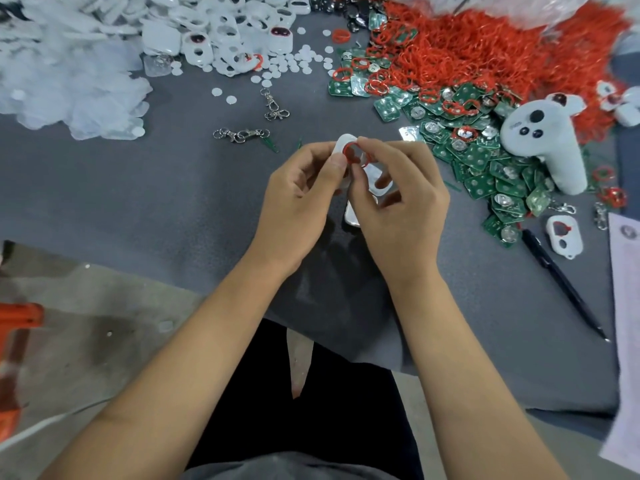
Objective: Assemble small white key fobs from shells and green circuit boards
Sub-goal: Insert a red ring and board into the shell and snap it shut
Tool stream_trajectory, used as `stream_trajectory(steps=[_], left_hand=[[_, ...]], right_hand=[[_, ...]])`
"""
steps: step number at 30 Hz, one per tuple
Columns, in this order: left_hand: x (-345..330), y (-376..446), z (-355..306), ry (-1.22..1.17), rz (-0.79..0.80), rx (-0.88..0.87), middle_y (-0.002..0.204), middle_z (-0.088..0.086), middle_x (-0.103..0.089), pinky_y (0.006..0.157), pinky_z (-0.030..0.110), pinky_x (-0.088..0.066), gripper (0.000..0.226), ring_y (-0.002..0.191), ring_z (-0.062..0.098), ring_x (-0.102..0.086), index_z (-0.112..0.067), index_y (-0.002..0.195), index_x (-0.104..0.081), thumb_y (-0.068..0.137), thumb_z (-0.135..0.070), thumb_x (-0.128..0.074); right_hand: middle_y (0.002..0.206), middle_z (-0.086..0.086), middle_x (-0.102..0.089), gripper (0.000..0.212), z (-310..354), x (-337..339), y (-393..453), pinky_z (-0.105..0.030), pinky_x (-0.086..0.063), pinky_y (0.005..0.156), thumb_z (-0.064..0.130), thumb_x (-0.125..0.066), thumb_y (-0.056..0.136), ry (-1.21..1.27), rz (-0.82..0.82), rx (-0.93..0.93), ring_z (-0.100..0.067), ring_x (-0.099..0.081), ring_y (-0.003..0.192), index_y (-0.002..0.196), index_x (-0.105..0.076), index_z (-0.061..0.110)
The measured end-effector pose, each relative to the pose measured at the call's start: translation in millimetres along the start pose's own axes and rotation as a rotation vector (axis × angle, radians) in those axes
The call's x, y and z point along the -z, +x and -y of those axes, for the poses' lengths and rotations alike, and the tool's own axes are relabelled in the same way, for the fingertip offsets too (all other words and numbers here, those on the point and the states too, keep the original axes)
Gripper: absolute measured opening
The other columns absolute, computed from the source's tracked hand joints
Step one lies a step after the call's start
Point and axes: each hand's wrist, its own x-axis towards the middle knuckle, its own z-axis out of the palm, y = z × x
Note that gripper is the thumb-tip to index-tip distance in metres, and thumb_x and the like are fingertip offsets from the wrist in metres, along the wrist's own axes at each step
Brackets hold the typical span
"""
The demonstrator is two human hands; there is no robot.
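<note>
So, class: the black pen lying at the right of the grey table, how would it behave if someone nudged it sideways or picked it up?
The black pen looks long, thin and round, so a sideways nudge would probably roll it across the flat grey table. It appears straight and rigid, so it should lift without bending. Being slim, it is likely light.

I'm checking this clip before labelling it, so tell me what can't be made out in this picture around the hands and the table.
- Head view: white shell, lower part hidden by the left hand.
- Red ring: the right hand covers part; whether it is seated cannot be told.
- Any board inside the shell: hidden by fingers.
- Red ring pile and white shell pile: cut off by the top edge.
- Paper: cut off right, print too small.
</note>
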Motion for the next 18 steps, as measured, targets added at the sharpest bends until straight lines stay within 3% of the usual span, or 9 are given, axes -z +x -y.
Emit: stream_trajectory(steps=[6, 10, 14, 18], left_hand=[[0.3, 2.0, 0.2, -0.050, -0.028, 0.024, 0.096, -0.002, -0.076, 0.087, 0.028, -0.058, 0.013, 0.092, 0.011, -0.072, -0.009, 0.107, -0.071, 0.105, -0.018, -0.062], [2.7, 3.0, -0.1, -0.107, 0.005, 0.056, 0.092, -0.004, -0.077, 0.084, 0.022, -0.056, 0.013, 0.090, 0.009, -0.073, -0.006, 0.106, -0.071, 0.105, -0.012, -0.059], [3.7, 4.1, 1.0, -0.163, 0.037, 0.076, 0.106, 0.012, -0.077, 0.089, 0.029, -0.057, 0.019, 0.100, 0.020, -0.073, -0.002, 0.111, -0.071, 0.106, -0.015, -0.059], [3.8, 3.3, 1.6, -0.218, 0.045, 0.101, 0.104, 0.008, -0.077, 0.093, 0.033, -0.056, 0.018, 0.102, 0.020, -0.072, -0.010, 0.108, -0.073, 0.104, -0.021, -0.060]], right_hand=[[0.100, -0.010, -0.064, 0.024, -2.2, -0.2, -1.1, -0.035, -0.053, 0.065, 0.007, -0.072, 0.096, 0.005, 0.042, 0.043, -0.014, -0.060, 0.081, 0.119, -0.076, 0.009], [0.101, -0.006, -0.063, 0.024, -4.8, -1.1, -0.9, -0.036, -0.054, 0.066, 0.011, -0.069, 0.099, 0.055, 0.054, 0.045, -0.014, -0.062, 0.081, 0.122, -0.075, 0.008], [0.101, 0.000, -0.062, 0.025, -6.2, -1.2, -1.4, -0.023, -0.048, 0.063, 0.015, -0.070, 0.099, 0.112, 0.059, -0.004, -0.010, -0.061, 0.080, 0.123, -0.072, 0.010], [0.099, -0.002, -0.068, 0.028, -5.3, 1.4, -1.3, -0.018, -0.045, 0.064, 0.020, -0.070, 0.098, 0.174, 0.080, -0.077, -0.010, -0.065, 0.081, 0.125, -0.067, 0.012]])
